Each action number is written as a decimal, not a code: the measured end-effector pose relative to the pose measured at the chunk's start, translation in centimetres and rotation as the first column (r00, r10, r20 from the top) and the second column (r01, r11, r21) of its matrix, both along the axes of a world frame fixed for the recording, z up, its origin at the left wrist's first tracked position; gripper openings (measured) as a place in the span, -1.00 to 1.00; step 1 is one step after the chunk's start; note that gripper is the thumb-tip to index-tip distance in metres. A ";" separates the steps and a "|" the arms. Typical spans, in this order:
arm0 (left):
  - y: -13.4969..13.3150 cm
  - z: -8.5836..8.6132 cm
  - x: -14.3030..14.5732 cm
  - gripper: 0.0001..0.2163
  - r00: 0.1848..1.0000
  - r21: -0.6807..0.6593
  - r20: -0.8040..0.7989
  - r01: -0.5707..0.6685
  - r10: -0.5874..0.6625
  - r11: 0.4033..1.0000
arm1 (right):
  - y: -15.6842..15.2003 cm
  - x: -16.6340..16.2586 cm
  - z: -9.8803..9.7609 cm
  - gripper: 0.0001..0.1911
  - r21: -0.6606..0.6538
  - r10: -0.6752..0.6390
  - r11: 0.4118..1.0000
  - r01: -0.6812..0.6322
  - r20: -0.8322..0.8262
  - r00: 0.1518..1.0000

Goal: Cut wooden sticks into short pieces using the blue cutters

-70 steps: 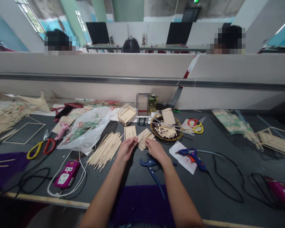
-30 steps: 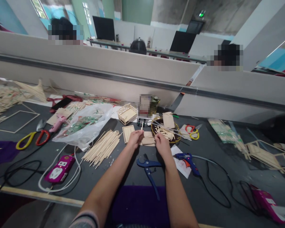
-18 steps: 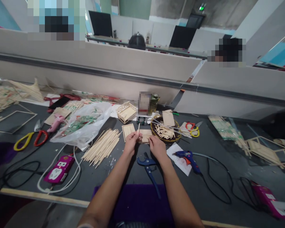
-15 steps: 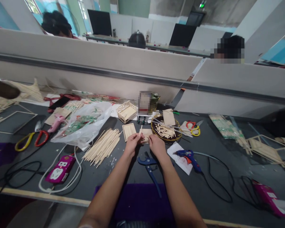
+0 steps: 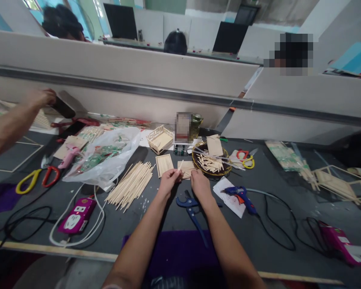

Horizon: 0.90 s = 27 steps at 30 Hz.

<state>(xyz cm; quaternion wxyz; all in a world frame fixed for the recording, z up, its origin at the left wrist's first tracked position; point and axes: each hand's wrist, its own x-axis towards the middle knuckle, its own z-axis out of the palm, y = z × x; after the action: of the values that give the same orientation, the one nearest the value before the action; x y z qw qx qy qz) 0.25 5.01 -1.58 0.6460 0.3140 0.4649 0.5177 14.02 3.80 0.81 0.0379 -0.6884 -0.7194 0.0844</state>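
Note:
My left hand is closed in a pinch on a short wooden stick, which points up from the fingertips. Close beside it, my right hand has its fingers pressed together; what they hold, if anything, is too small to tell. Both hands are at the near edge of a thin wooden board. Left of the board lies a slatted wooden panel with a raised rim. Blue cutters rest on the table between my forearms. A loose pile of wooden sticks lies to the left.
A basket of cut sticks stands behind my right hand. Right of it are scissors and a blue glue gun with its cord. A plastic bag and a purple power strip lie left. A co-worker's arm reaches in.
At the far left, a co-worker's arm has come into view, its hand holding a dark object. My hands stay almost in place, and the stick in my left hand tilts more to the right.

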 end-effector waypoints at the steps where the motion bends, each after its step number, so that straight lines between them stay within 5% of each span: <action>1: 0.0 0.2 -0.1 -0.57 1.000 0.011 0.000 -0.012 0.012 1.000 | -0.3 0.3 0.1 -0.76 0.012 -0.004 1.000 0.004 -0.014 1.000; 11: -1.3 1.1 -0.5 -0.59 0.999 -0.022 -0.024 -0.042 0.042 0.999 | -3.6 4.2 -0.5 -0.80 0.132 -0.026 0.989 0.060 -0.239 0.971; 18: -2.6 1.6 -0.6 -0.65 0.995 0.020 -0.072 -0.064 0.065 0.998 | -5.8 3.2 1.1 -0.77 0.070 0.133 0.990 -0.118 -0.264 0.955; 24: -3.2 1.4 -0.9 -0.70 0.990 0.030 -0.115 -0.082 0.085 0.996 | -10.9 4.1 0.0 -0.09 -0.078 0.319 0.943 -0.324 -0.068 0.945; 27: -3.5 1.6 -0.7 -0.72 0.991 0.036 -0.118 -0.053 0.057 0.998 | -12.1 4.1 -0.3 -0.08 -0.079 0.284 0.955 -0.286 -0.026 0.958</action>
<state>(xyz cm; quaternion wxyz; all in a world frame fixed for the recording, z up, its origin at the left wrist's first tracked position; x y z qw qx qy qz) -0.43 1.52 -0.02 0.5974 0.3418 0.5026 0.5231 18.09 -8.28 0.50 0.0025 -0.5779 -0.8068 0.1232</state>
